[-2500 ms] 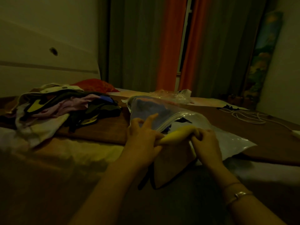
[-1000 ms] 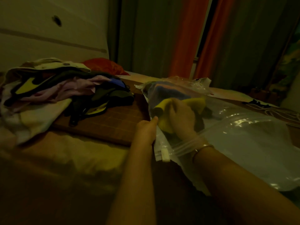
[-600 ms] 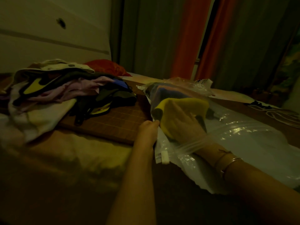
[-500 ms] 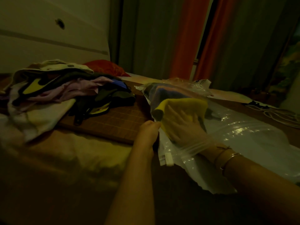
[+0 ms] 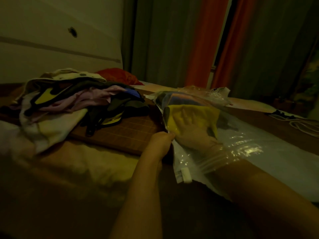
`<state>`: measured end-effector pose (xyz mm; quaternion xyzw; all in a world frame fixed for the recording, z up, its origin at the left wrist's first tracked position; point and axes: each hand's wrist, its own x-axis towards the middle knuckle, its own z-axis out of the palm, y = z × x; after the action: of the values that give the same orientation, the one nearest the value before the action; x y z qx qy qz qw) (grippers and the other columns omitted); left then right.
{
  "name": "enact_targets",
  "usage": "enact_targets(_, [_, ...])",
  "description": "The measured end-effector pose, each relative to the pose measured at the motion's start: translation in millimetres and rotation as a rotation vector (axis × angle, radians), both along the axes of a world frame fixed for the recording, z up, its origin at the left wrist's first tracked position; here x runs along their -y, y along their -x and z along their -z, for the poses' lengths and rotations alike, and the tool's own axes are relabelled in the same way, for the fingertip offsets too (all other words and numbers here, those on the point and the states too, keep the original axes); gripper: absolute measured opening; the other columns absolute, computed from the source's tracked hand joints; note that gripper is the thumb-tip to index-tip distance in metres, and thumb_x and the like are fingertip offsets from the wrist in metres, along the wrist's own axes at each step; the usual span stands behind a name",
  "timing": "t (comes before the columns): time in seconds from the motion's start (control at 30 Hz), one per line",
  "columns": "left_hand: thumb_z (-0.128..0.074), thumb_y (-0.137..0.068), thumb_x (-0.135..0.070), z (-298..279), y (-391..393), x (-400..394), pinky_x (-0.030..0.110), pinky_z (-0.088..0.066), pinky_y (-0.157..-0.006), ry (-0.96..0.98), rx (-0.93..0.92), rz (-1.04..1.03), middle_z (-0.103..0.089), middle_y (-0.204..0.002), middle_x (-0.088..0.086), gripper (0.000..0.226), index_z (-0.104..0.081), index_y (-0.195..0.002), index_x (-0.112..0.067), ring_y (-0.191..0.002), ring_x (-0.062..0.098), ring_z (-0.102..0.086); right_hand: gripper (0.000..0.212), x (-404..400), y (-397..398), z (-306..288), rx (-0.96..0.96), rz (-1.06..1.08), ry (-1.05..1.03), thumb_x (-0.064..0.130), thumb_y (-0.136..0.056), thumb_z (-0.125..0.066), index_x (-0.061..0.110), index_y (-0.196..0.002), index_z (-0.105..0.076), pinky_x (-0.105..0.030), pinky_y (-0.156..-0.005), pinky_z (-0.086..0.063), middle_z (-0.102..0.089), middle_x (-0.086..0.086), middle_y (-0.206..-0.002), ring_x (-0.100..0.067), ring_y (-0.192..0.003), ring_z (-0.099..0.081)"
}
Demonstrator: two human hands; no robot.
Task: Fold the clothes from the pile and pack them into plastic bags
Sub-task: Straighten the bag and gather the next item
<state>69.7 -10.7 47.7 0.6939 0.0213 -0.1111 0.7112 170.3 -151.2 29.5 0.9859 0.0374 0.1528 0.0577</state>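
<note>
Inside the plastic bag (image 5: pixel 250 149), the flat right hand (image 5: pixel 191 128) seats the yellow garment (image 5: pixel 203 116), while the left hand (image 5: pixel 160 140) apparently pinches the bag's edge, steadying it.

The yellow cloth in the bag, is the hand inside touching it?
Touching. The head view shows the right hand inside the clear plastic bag, its flat spread fingers lying on the yellow cloth.
</note>
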Motion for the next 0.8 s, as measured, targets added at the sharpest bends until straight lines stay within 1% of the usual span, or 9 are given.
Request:
enact_targets(0.07, [-0.046,-0.098,-0.03,0.4,7.1,2.0,0.042,-0.045,-0.096,-0.03,0.03,-0.008,-0.058,-0.12,0.014,0.029,-0.055,-0.116,-0.009,-0.111,0.029,-0.055,0.068,8.1,30.9,-1.3,-0.053,-0.049,-0.045,0.062,-0.095,-0.018,0.033,-0.151,0.008,-0.06,-0.113,-0.001,0.017,-0.001,-0.159,-0.028,-0.146,0.015])
enact_targets(0.17, [-0.045,-0.098,-0.04,-0.8,21.1,0.7,0.042,-0.044,-0.097,-0.092,0.062,-0.003,-0.058,-0.122,0.014,0.044,-0.053,-0.123,-0.005,-0.112,0.03,-0.054,0.063,18.3,96.0,-6.3,-0.181,-0.1,-0.095,0.05,-0.099,-0.03,0.036,-0.15,0.005,-0.052,-0.114,0.007,0.013,0.001,-0.16,-0.025,-0.146,0.013])
enact_targets(0.27, [-0.045,-0.097,-0.044,-3.2,39.2,-5.9,0.041,-0.044,-0.092,-0.163,0.106,-0.008,-0.061,-0.113,0.017,0.048,-0.058,-0.116,-0.001,-0.097,0.027,-0.056,0.059,21.7,151.4,-4.1,-0.149,-0.19,-0.266,0.051,-0.098,-0.03,0.045,-0.145,0.005,-0.048,-0.117,0.003,0.007,0.003,-0.16,-0.021,-0.147,0.009])
enact_targets(0.33, [-0.043,-0.098,-0.043,-4.2,53.1,-10.1,0.036,-0.042,-0.077,-0.221,0.142,-0.014,-0.057,-0.092,0.011,0.043,-0.059,-0.1,-0.003,-0.078,0.02,-0.051,0.058,24.0,185.7,-9.8,-0.121,-0.163,-0.29,0.054,-0.097,-0.028,0.041,-0.149,-0.008,-0.045,-0.118,-0.012,-0.005,0.002,-0.16,-0.02,-0.147,-0.007])
enact_targets(0.43, [-0.044,-0.099,-0.039,-7.7,74.3,-14.1,0.029,-0.033,-0.057,-0.285,0.208,-0.039,-0.041,-0.07,0.004,0.039,-0.043,-0.071,-0.012,-0.061,0.014,-0.039,0.048,21.1,230.8,-22.1,0.034,-0.081,-0.116,0.048,-0.098,-0.034,0.026,-0.142,-0.035,-0.032,-0.097,-0.042,-0.039,0.0,-0.145,-0.017,-0.124,-0.045])
enact_targets(0.53, [-0.046,-0.099,-0.035,-10.1,93.8,-20.5,0.028,-0.028,-0.054,-0.371,0.303,-0.047,-0.036,-0.065,0.005,0.04,-0.04,-0.067,-0.012,-0.057,0.014,-0.035,0.034,9.9,260.8,-32.0,0.195,-0.092,-0.065,0.044,-0.098,-0.036,0.023,-0.116,-0.057,-0.028,-0.077,-0.051,-0.062,0.003,-0.11,-0.012,-0.089,-0.059])
enact_targets(0.67, [-0.051,-0.097,-0.03,-17.7,109.9,-43.4,0.025,-0.035,-0.056,-0.405,0.382,-0.17,-0.056,-0.08,0.005,0.029,-0.063,-0.091,-0.004,-0.071,0.015,-0.049,0.045,-13.8,267.3,-39.5,0.443,-0.284,-0.104,0.043,-0.093,-0.027,0.017,-0.075,-0.059,-0.034,-0.05,-0.049,-0.059,0.002,-0.063,-0.016,-0.05,-0.053])
enact_targets(0.73, [-0.051,-0.097,-0.025,-23.9,110.5,-60.1,0.024,-0.036,-0.057,-0.371,0.411,-0.257,-0.057,-0.077,0.001,0.024,-0.063,-0.085,-0.007,-0.071,0.013,-0.051,0.039,-33.0,266.8,-43.2,0.554,-0.386,-0.144,0.038,-0.09,-0.033,0.016,-0.064,-0.053,-0.026,-0.038,-0.037,-0.046,0.005,-0.05,-0.015,-0.039,-0.042])
enact_targets(0.8, [-0.05,-0.096,-0.02,-28.2,108.4,-78.7,0.024,-0.036,-0.058,-0.323,0.4,-0.33,-0.058,-0.078,0.002,0.025,-0.06,-0.075,-0.011,-0.069,0.012,-0.05,0.035,-54.8,261.9,-45.6,0.6,-0.444,-0.156,0.033,-0.09,-0.038,0.017,-0.061,-0.05,-0.02,-0.037,-0.025,-0.039,0.008,-0.048,-0.011,-0.036,-0.035])
